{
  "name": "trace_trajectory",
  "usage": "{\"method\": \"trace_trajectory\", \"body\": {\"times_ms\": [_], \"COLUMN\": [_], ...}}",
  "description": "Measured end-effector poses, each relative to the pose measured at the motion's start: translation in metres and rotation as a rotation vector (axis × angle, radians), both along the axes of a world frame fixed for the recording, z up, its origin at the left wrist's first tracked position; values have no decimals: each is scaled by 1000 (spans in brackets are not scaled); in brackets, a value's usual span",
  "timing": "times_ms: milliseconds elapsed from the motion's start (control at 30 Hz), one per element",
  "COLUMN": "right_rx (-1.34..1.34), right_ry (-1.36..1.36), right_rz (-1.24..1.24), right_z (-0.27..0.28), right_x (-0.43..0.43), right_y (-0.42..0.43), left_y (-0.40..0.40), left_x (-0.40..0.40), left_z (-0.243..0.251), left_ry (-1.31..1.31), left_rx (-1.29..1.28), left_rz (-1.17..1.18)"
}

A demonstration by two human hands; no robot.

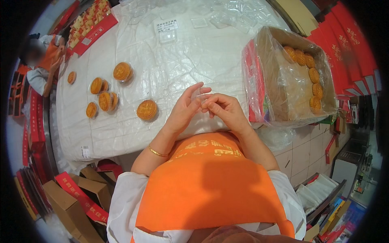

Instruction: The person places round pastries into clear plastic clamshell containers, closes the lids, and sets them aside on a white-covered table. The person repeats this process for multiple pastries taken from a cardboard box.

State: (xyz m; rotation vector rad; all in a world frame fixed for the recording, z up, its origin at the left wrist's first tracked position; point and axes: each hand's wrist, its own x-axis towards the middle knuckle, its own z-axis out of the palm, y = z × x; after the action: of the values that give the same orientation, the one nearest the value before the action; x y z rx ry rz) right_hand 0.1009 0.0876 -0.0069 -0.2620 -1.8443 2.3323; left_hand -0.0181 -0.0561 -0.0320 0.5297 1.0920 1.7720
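Both hands meet in front of my orange apron, above the near edge of the covered table. A small clear plastic piece [196, 94], perhaps a wrapper or tray, lies across the palm and fingers of my left hand [189, 104]. The fingers of my right hand [226, 110] pinch at its near side, partly hiding it. Left of my hands, a round golden mooncake [147, 110] sits on the white table cover [194, 60]. Farther left are several more mooncakes [105, 101], some in clear packaging and some in pairs. Their packaging is hard to make out in places.
At right stands a plastic-lined cardboard box [281, 97] with several mooncakes [316, 90] along its sides. Clear plastic trays [231, 18] are strewn at the far side. A red box [92, 36] of small packets stands far left, near another person [45, 60]. Cardboard cartons [73, 209] stand lower left.
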Motion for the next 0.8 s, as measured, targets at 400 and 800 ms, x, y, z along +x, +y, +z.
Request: {"method": "trace_trajectory", "body": {"times_ms": [400,800], "right_rx": [819,1463], "right_ry": [211,-529], "right_rz": [61,-433], "right_z": [11,109], "right_x": [14,28], "right_y": [-11,265], "left_y": [0,11], "left_x": [14,2], "left_z": [0,-16], "left_ry": [-370,-756], "left_rx": [-96,64], "left_rz": [160,92]}}
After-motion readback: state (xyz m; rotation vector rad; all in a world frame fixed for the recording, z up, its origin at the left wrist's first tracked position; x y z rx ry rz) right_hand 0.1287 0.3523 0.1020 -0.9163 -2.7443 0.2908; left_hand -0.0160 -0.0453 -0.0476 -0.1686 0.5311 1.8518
